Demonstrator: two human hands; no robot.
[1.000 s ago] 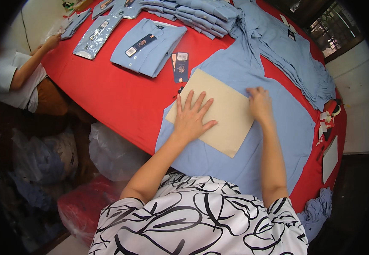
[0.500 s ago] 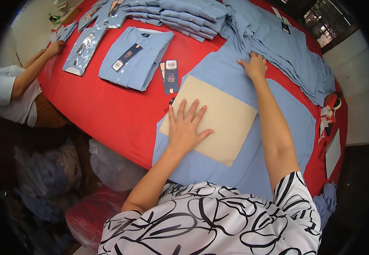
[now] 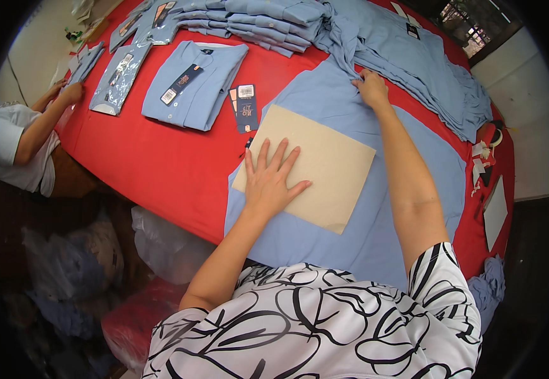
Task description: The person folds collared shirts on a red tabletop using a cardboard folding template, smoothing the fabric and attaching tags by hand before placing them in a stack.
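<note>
At the red table (image 3: 160,164), the left hand (image 3: 270,184) is lying spread on a beige board (image 3: 331,164) atop a blue shirt (image 3: 370,208). Well apart, the right hand (image 3: 373,91) is curling at the shirt's edge; I can't tell if it's gripping.

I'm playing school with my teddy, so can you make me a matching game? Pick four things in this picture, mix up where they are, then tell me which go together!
Things
1. Left hand
2. Right hand
3. Beige card sheet
4. Loose navy hang tags

Places and states
A. Lying flat on the spread-out blue garment
B. On the red tablecloth, beside a folded shirt
C. Stretched out near the heaped blue garments
D. Palm down and spread wide

Right pairs
1-D, 2-C, 3-A, 4-B
</note>
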